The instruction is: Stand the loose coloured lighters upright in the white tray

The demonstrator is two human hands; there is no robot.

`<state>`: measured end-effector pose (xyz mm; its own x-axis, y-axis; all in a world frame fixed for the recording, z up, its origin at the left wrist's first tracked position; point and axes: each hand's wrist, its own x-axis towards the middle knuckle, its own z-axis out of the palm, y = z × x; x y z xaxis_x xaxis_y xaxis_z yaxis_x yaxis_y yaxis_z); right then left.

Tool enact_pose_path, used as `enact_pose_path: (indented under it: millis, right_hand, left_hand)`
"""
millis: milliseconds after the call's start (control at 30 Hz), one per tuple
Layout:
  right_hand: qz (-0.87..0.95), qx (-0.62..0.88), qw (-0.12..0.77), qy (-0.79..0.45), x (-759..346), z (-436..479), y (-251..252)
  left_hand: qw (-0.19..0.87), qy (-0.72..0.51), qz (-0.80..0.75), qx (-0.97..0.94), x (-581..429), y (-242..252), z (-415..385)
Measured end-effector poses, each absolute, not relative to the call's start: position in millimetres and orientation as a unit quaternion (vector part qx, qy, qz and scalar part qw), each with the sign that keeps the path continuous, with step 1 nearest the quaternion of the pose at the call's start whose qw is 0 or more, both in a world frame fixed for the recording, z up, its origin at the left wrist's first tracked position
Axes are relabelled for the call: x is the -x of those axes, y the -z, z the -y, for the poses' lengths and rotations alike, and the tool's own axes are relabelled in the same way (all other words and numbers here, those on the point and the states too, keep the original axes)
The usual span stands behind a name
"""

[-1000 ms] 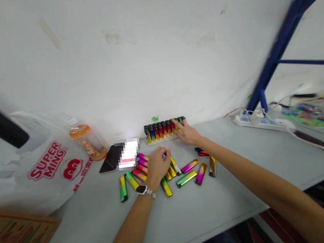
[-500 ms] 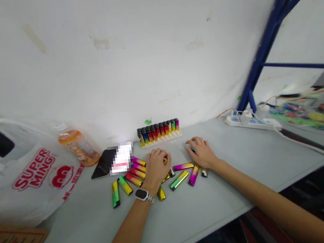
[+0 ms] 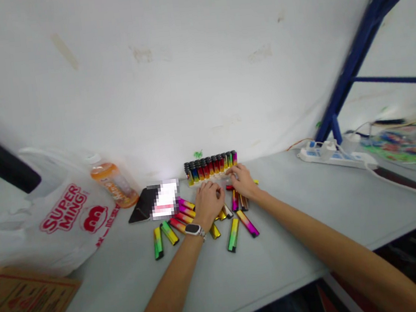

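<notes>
My left hand (image 3: 209, 202), with a watch (image 3: 193, 229) on its wrist, is curled over the gold lighters (image 3: 215, 232) on the table. A dark-ended lighter (image 3: 218, 193) shows between its thumb and fingers, mostly hidden. My right hand (image 3: 244, 181) is at the right front of the cream tray (image 3: 216, 178), fingers bent inward; what they pinch is unclear. Upright metallic lighters (image 3: 209, 166) stand in the tray's back rows. Below my right hand lie a purple-yellow lighter (image 3: 247, 223) and a green-yellow one (image 3: 233, 235). Red and purple lighters (image 3: 178, 225) lie left of my left hand.
Left of the lighters are a phone (image 3: 143, 206), an orange drink bottle (image 3: 116, 186), a white plastic bag (image 3: 66, 232) and a cardboard box (image 3: 30, 306). A power strip (image 3: 335, 156) and blue metal frame (image 3: 353, 49) stand on the right. The wall rises behind the tray.
My right hand has moved up and left to the tray front. Loose lighters beneath it have shifted and turned. My left hand stays curled near the gold lighters. The view has shifted slightly.
</notes>
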<state>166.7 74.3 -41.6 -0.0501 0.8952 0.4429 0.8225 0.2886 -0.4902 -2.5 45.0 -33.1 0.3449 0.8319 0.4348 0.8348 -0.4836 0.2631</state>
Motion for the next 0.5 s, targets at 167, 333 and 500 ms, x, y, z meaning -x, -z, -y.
enact_pose_path:
  millis: [167,333,500]
  right_hand:
    - [0.777,0.59,0.213,-0.047,-203.3,-65.0,21.8]
    - [0.779,0.617,0.095,-0.058,-225.5,-61.9,14.2]
    - [0.778,0.615,0.112,-0.065,-218.9,-66.9,20.3]
  left_hand:
    - [0.007,0.292,0.503,0.813,2.1,28.4,-39.8]
    - [0.002,0.278,0.507,0.816,0.0,29.9,-34.2]
    - [-0.014,0.289,0.506,0.813,3.0,31.1,-33.1]
